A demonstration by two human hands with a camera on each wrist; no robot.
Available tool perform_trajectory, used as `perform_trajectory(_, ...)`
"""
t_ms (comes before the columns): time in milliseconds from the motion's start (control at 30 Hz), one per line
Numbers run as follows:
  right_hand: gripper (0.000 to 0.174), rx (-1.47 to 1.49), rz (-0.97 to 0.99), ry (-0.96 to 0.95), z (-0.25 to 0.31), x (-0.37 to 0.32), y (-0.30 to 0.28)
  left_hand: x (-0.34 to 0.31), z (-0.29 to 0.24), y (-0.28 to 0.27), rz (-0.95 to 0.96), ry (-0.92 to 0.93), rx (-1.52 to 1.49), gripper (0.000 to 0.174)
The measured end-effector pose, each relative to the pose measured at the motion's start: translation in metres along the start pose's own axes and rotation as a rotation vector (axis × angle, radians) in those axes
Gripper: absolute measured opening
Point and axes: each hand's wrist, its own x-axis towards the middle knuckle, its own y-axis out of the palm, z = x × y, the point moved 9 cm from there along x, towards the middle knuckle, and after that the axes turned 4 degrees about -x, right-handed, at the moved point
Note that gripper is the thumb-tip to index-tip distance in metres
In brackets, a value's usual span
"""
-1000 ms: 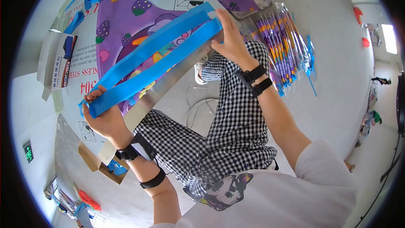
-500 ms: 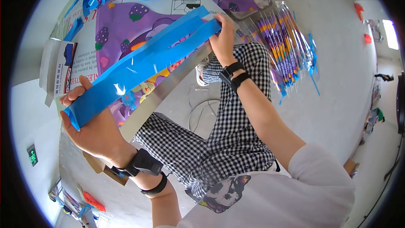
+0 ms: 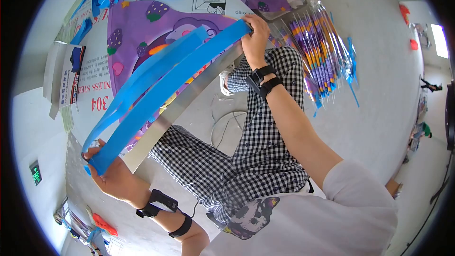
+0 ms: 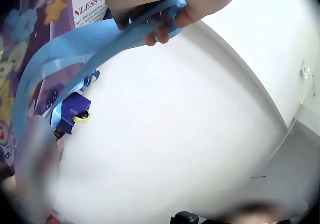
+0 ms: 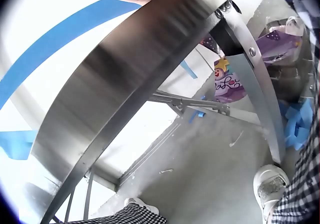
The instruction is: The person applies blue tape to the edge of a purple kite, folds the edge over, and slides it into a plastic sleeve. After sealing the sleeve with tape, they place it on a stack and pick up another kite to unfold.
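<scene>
The blue ribbon (image 3: 166, 87), gripped at its ends by the left hand (image 3: 113, 178) and the right hand (image 3: 256, 38), could be twisted or dropped if it is pulled unevenly.

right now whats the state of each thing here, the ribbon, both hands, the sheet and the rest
long blue plastic ribbon: doubled, stretched in the air between both hands
left hand: fingers curled round the ribbon's near end
right hand: pinching the ribbon's far end
purple cartoon-printed sheet: spread flat on the table
shiny steel table: standing, sheet on top
clear-wrapped bundle of purple and orange sticks: lying on the floor
</scene>
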Motion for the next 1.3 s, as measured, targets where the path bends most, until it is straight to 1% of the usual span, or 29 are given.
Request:
perform_trajectory(67,0.021,-0.002,0.003,0.002,0.000,0.000,0.000,0.000,-0.012,0.000,0.111,-0.062,0.011,0.026)
perform_trajectory(100,0.021,0.000,0.006,0.003,0.001,0.001,-0.001,0.002,-0.019,-0.005,0.132,-0.063,0.027,0.026)
perform_trajectory(133,0.015,-0.051,-0.013,-0.011,0.002,0.000,-0.002,0.004,-0.027,-0.010,0.153,-0.063,0.046,0.026)
perform_trajectory(167,0.016,-0.049,-0.025,-0.029,0.002,0.001,-0.003,0.004,-0.037,-0.017,0.172,-0.060,0.066,0.026)
perform_trajectory(233,0.019,-0.023,-0.039,-0.065,-0.003,0.003,0.001,0.011,-0.060,-0.045,0.082,0.023,0.104,0.027)
perform_trajectory(267,0.018,-0.025,-0.042,-0.074,-0.004,0.003,0.002,0.011,-0.077,-0.059,0.032,0.078,0.133,0.028)
perform_trajectory(300,0.016,-0.020,-0.040,-0.080,-0.003,0.004,0.001,0.013,-0.086,-0.074,-0.052,0.055,-0.067,0.028)
perform_trajectory(333,0.016,-0.012,-0.023,-0.080,-0.003,0.004,0.003,0.015,-0.090,-0.079,-0.047,0.026,-0.177,0.028)
perform_trajectory(367,0.016,-0.006,-0.007,-0.077,-0.006,0.004,0.005,0.014,-0.104,-0.089,-0.037,0.079,-0.147,0.029)
perform_trajectory(433,0.017,-0.068,0.012,-0.116,-0.007,0.000,0.006,0.011,-0.123,-0.103,-0.112,0.105,-0.249,0.031)
perform_trajectory(533,0.019,-0.094,0.034,-0.111,-0.003,0.001,0.006,0.008,-0.158,-0.135,-0.127,0.105,-0.213,0.036)
perform_trajectory(600,0.017,-0.063,0.043,-0.098,-0.001,0.000,0.010,0.010,-0.188,-0.171,-0.120,0.083,-0.208,0.041)
perform_trajectory(633,0.017,-0.063,0.040,-0.094,-0.005,0.002,0.006,0.011,-0.213,-0.207,-0.126,0.056,-0.204,0.043)
perform_trajectory(667,0.016,-0.104,0.000,-0.171,0.004,0.003,0.003,0.013,-0.238,-0.242,-0.131,0.028,-0.199,0.046)
perform_trajectory(700,0.018,-0.086,-0.005,-0.152,0.007,0.002,0.001,0.015,-0.261,-0.276,-0.137,0.001,-0.195,0.048)
perform_trajectory(767,0.020,-0.063,-0.023,-0.159,0.005,0.001,0.001,0.017,-0.317,-0.375,-0.267,-0.110,-0.105,0.051)
perform_trajectory(800,0.022,-0.034,0.005,-0.145,0.005,0.004,0.001,0.014,-0.307,-0.357,-0.249,-0.025,0.002,0.051)
perform_trajectory(833,0.024,-0.045,-0.022,-0.169,0.010,0.005,-0.003,0.011,-0.295,-0.334,-0.240,0.061,0.109,0.052)
perform_trajectory(867,0.026,-0.051,0.007,-0.145,0.004,0.004,0.000,0.007,-0.288,-0.330,-0.326,0.080,0.021,0.048)
perform_trajectory(900,0.033,-0.073,0.053,-0.109,0.004,0.002,0.002,0.004,-0.284,-0.329,-0.416,0.106,-0.058,0.045)
perform_trajectory(1000,0.041,-0.079,0.110,-0.046,0.006,-0.001,0.001,0.003,-0.259,-0.302,-0.320,-0.020,-0.145,0.036)
perform_trajectory(1100,0.044,-0.003,0.165,-0.015,0.002,-0.002,0.003,0.009,-0.244,-0.288,-0.181,-0.168,-0.188,0.036)
perform_trajectory(1167,0.046,0.095,0.191,0.022,-0.003,-0.003,0.006,0.009,-0.257,-0.298,-0.258,-0.026,-0.118,0.036)
perform_trajectory(1200,0.047,0.070,0.212,-0.010,-0.002,-0.003,0.007,0.009,-0.264,-0.302,-0.295,0.046,-0.082,0.037)
perform_trajectory(1300,0.051,-0.011,0.263,-0.097,0.000,-0.002,0.009,0.015,-0.268,-0.308,-0.351,0.100,-0.064,0.037)
